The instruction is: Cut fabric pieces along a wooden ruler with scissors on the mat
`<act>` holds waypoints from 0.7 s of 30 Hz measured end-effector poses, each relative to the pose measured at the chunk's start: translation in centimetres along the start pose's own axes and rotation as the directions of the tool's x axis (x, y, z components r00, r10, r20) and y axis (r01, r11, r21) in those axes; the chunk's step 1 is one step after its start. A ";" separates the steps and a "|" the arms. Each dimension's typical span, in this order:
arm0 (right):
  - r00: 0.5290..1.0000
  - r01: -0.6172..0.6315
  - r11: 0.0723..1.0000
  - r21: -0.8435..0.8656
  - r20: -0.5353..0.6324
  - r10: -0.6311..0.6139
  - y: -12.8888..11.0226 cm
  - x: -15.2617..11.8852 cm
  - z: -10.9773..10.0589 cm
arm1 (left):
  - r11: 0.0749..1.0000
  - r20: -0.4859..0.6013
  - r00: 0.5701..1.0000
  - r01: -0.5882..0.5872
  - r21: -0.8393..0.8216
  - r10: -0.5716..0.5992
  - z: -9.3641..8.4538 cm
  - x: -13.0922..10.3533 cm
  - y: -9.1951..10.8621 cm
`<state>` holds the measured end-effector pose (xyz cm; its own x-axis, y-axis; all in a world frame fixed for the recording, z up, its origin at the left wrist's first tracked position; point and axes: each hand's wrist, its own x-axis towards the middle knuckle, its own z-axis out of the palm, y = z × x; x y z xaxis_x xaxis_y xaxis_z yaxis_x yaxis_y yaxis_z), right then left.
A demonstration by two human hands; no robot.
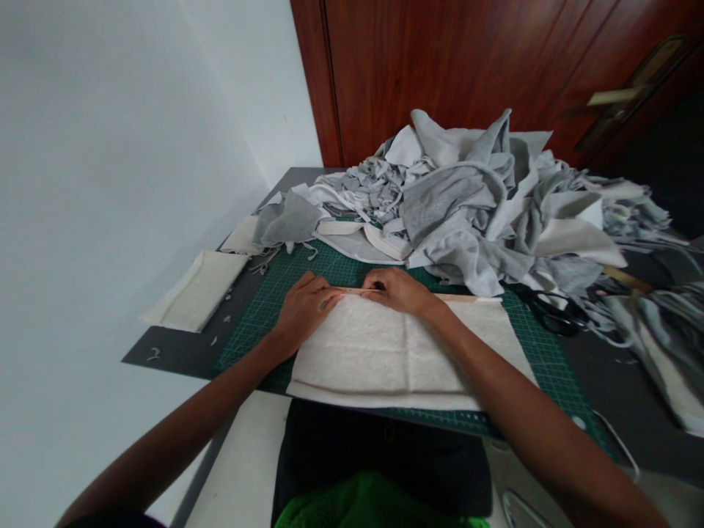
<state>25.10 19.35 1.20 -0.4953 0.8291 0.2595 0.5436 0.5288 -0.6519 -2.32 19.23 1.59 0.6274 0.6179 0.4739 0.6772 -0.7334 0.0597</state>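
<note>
A cream cloth [368, 352] lies spread on the green cutting mat [258, 312], with fold lines across it and its near edge at the table's front. Along its far edge runs a narrow tan strip [465, 298]; I cannot tell whether it is wood or fabric. My left hand [308, 308] is closed at the left part of that edge, fingers pressed on the cloth. A short gap away, my right hand [397, 290] pinches the same edge near its middle. Both fingertips are partly hidden.
A big heap of grey and white fabric scraps [456, 198] covers the table's far side. Black-handled scissors [555, 312] lie right of the mat. A folded cream cloth [198, 290] rests at the left by the wall. Behind stands a wooden door [440, 66].
</note>
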 end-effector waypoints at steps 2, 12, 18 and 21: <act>1.000 0.000 1.000 0.002 0.001 0.000 0.1 0.0 0.0 | 0.997 0.015 0.999 -0.049 0.059 0.048 0.0 0.0 0.1; 1.000 -0.007 1.000 0.003 -0.012 0.007 0.3 0.1 0.2 | 0.991 0.072 0.994 -0.088 0.105 0.081 -0.3 0.5 0.5; 1.000 -0.011 1.000 0.009 -0.013 0.011 0.1 0.1 0.1 | 0.991 0.091 0.993 -0.082 0.105 0.072 -0.4 0.5 0.6; 1.000 -0.009 1.000 0.014 -0.009 0.009 0.0 0.0 0.0 | 0.993 0.095 0.994 -0.068 0.093 0.060 -0.4 0.5 0.7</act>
<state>25.08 19.38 1.19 -0.4839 0.8355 0.2604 0.5386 0.5189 -0.6638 -1.70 18.95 2.18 0.7003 0.5972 0.3911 0.6655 -0.7444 -0.0550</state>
